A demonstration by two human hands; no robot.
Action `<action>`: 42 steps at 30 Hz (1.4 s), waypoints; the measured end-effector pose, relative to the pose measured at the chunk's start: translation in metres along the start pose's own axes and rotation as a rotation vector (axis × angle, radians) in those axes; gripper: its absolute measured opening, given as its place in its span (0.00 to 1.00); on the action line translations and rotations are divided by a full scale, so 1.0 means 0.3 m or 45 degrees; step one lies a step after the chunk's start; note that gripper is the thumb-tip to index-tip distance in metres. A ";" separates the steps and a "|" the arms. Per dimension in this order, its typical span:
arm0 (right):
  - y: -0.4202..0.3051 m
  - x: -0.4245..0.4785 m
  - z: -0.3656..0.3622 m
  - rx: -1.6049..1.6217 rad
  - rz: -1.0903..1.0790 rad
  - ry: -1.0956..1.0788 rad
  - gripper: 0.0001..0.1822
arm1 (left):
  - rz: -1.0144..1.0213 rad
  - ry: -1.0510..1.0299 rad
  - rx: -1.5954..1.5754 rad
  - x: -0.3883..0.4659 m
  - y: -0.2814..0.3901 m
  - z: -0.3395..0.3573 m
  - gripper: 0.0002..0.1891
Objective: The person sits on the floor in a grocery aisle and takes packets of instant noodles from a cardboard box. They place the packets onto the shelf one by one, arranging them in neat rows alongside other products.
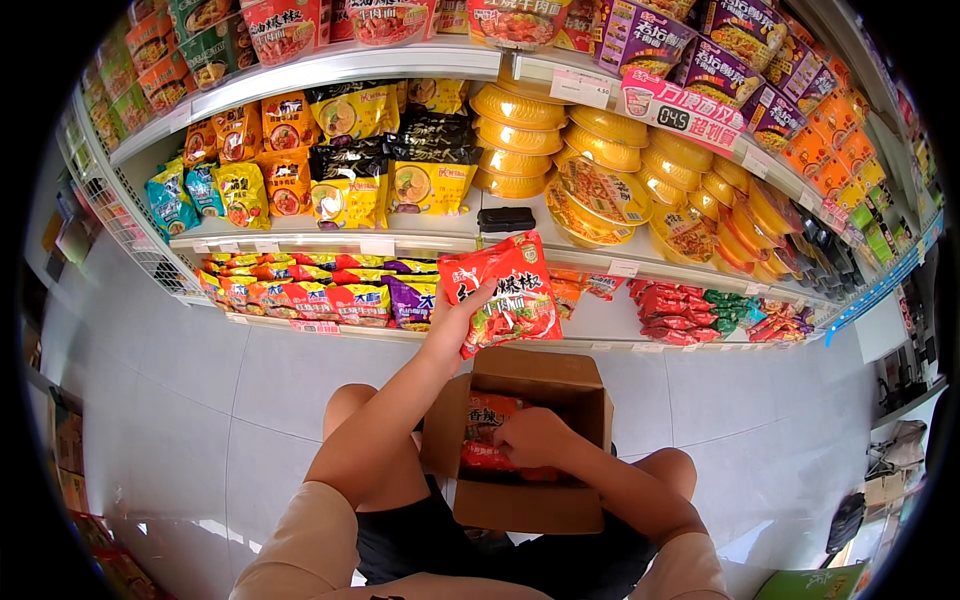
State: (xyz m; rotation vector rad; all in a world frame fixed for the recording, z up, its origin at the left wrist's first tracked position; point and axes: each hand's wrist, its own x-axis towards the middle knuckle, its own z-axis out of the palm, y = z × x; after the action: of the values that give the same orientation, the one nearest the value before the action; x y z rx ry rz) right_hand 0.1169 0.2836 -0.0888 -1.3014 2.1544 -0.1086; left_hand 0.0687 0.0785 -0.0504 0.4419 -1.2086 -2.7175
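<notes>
My left hand (452, 324) grips a red instant noodle packet (517, 296) by its left side, thumb across the front. The packet is held tilted before the lower shelves, above the far flap of an open cardboard box (529, 506). Inside that box, between my legs, lie several more noodle packets, among them an orange-red packet (487, 412). My right hand (536, 439) reaches into the box with curled fingers against these packets. Whether it grips one cannot be told, as the hand hides its fingertips' hold.
A middle shelf bears yellow noodle packets (349, 187), stacked gold-coloured noodle bowls (519, 139) and a small black case (507, 219). Colourful packets (360, 300) and red packets (671, 307) line the bottom shelf. Noodle tubs (641, 34) stand above. A wire rack side (139, 217) bounds the left.
</notes>
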 end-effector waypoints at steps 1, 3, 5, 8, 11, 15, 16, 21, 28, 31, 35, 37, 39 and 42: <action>0.005 -0.042 -0.064 0.058 -0.039 0.088 0.11 | 0.010 0.009 0.006 0.005 0.001 -0.006 0.34; 0.042 -0.133 -0.162 0.204 -0.147 0.251 0.09 | 0.027 0.001 0.022 0.009 -0.005 -0.001 0.35; 0.053 -0.215 -0.238 0.387 -0.198 0.360 0.08 | 0.051 -0.012 0.051 0.000 -0.004 0.009 0.35; 0.046 -0.310 -0.315 0.691 -0.162 0.499 0.07 | 0.065 -0.032 0.165 -0.011 -0.014 0.002 0.36; 0.100 -0.360 -0.307 1.119 -0.086 0.655 0.06 | 0.000 -0.181 0.373 -0.008 -0.034 -0.014 0.37; 0.244 -0.307 -0.262 1.353 0.085 0.970 0.07 | -0.126 -0.307 0.538 -0.054 -0.093 0.021 0.36; 0.262 -0.286 -0.258 1.358 0.190 1.024 0.07 | -0.171 -0.299 0.549 -0.062 -0.118 0.015 0.35; 0.314 -0.242 -0.224 1.276 0.293 1.299 0.08 | -0.401 -0.246 0.477 -0.105 -0.222 0.047 0.35; 0.359 -0.237 -0.197 1.085 0.248 1.310 0.08 | -0.795 -0.575 0.240 -0.149 -0.253 0.081 0.48; 0.357 -0.249 -0.186 1.058 0.336 1.264 0.08 | -0.929 -0.618 0.145 -0.156 -0.256 0.082 0.51; 0.377 -0.240 -0.153 1.081 0.361 1.245 0.07 | -1.046 -0.580 0.281 -0.144 -0.273 0.042 0.47; 0.372 -0.232 -0.141 1.061 0.351 1.286 0.07 | -1.042 -0.539 0.294 -0.140 -0.283 0.041 0.44; 0.355 -0.223 -0.145 1.039 0.351 1.371 0.07 | -0.974 -0.508 0.292 -0.155 -0.271 0.063 0.41; 0.335 -0.243 -0.193 1.239 0.271 1.490 0.10 | -0.896 -0.458 0.222 -0.148 -0.266 0.077 0.38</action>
State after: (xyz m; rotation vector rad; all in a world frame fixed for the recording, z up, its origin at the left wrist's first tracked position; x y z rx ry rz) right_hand 0.0318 0.3820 -0.0456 -0.3708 2.4250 -1.9319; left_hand 0.1030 0.1588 -0.0857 0.4843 -1.6420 -3.4073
